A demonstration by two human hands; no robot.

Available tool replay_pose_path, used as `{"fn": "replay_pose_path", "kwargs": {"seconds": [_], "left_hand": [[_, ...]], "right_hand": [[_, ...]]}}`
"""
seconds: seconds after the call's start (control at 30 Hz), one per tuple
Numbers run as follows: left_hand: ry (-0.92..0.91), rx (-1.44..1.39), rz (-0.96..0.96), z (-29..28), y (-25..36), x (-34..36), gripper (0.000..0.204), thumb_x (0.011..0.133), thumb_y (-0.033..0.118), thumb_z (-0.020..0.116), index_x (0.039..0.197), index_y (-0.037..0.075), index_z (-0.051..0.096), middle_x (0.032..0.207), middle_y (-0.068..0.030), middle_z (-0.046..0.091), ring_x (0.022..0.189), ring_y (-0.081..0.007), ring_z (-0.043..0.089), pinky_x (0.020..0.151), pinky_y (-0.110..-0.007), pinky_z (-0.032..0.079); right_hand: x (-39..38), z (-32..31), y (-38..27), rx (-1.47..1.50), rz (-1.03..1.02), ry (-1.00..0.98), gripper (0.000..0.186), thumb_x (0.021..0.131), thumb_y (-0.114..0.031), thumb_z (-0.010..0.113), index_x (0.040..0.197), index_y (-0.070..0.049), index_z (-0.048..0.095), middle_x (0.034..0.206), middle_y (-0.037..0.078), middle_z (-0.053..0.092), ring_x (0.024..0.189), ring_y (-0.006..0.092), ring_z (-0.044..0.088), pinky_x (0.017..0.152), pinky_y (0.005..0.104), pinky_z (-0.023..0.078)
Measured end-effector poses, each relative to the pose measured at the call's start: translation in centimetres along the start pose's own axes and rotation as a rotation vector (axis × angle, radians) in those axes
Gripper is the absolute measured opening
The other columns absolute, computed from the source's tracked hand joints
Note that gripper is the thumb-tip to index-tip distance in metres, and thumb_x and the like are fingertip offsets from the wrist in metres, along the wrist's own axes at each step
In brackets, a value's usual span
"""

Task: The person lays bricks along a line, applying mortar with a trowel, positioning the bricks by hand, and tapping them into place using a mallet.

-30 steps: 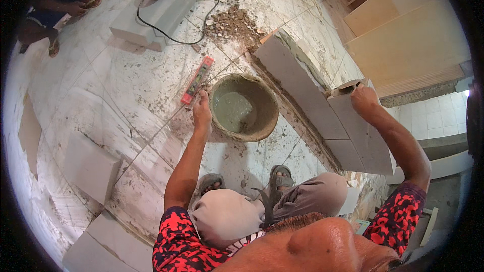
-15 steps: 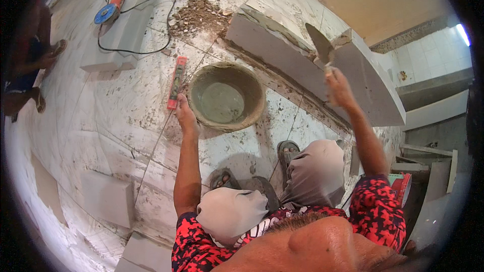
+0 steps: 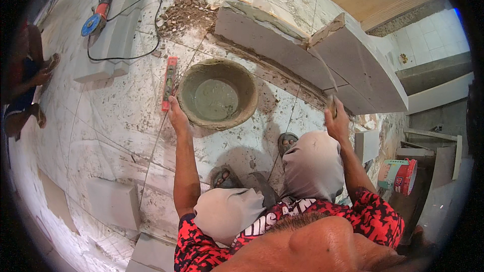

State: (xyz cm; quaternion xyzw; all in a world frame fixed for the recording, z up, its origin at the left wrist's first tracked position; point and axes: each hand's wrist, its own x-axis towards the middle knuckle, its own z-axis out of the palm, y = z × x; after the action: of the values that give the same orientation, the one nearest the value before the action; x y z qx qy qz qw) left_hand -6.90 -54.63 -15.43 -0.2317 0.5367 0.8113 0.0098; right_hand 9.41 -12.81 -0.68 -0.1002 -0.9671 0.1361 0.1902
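A red spirit level [image 3: 170, 83] stands out beside the bucket's left side. My left hand [image 3: 178, 115] is closed on its lower end, the fingers partly hidden. In my right hand [image 3: 338, 122] is a trowel [image 3: 326, 70] by its handle, its blade almost edge-on and blurred, pointing up toward the block wall. A round, mortar-crusted bucket [image 3: 252, 90] with grey wet mix at its bottom sits between my hands. The low wall of pale grey blocks [image 3: 267, 40] runs along the far right, mortar on its top edge.
An angle grinder [image 3: 98, 15] with a blue disc and black cable lies on stacked blocks [image 3: 101, 68]. Rubble [image 3: 189, 12] is heaped beyond the bucket. Loose blocks [image 3: 113, 201] lie at lower left. A red-and-green pail [image 3: 398, 176] stands at right. Another person's hand [image 3: 43, 76] shows at far left.
My right hand has come down and nearer to me with the trowel, whose blade has turned from flat to nearly edge-on. My left hand stays at the spirit level. The view has shifted slightly.
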Motion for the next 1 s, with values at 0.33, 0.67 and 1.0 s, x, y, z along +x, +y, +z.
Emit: {"fn": "replay_pose_path", "kwargs": {"seconds": [0.33, 0.67, 1.0], "left_hand": [[-0.030, -0.009, 0.074, 0.6, 1.0, -0.8, 0.063, 0.096, 0.053, 0.042, 0.128, -0.002, 0.047, 0.120, -0.0113, 0.057, 0.108, -0.0206, 0.054, 0.093, -0.032, 0.043], [-0.052, -0.097, 0.096, 0.8, 0.4, -0.4, 0.056, 0.100, 0.044, 0.037, 0.126, -0.003, 0.050, 0.121, -0.0112, 0.057, 0.108, -0.0201, 0.055, 0.092, -0.031, 0.044], [0.075, 0.024, 0.121, 0.4, 0.1, -0.1, 0.056, 0.097, 0.046, 0.045, 0.128, -0.001, 0.050, 0.119, -0.0087, 0.057, 0.110, -0.0175, 0.052, 0.094, -0.031, 0.040]], "right_hand": [[11.4, -4.6, 2.3, -0.501, -0.288, 0.018, 0.043, 0.082, -0.007, 0.061, 0.123, -0.021, 0.054, 0.102, 0.013, 0.049, 0.084, 0.0338, 0.061, 0.065, 0.0425, 0.051], [5.7, -8.8, 6.9, -0.495, -0.320, 0.037, 0.047, 0.085, -0.006, 0.061, 0.129, -0.016, 0.050, 0.104, 0.012, 0.053, 0.080, 0.0288, 0.060, 0.064, 0.0384, 0.051], [8.5, -4.2, -0.1, 0.765, 0.437, -0.158, 0.041, 0.093, -0.029, 0.053, 0.128, -0.007, 0.047, 0.093, 0.006, 0.056, 0.059, 0.0090, 0.053, 0.049, 0.0225, 0.045]]}}
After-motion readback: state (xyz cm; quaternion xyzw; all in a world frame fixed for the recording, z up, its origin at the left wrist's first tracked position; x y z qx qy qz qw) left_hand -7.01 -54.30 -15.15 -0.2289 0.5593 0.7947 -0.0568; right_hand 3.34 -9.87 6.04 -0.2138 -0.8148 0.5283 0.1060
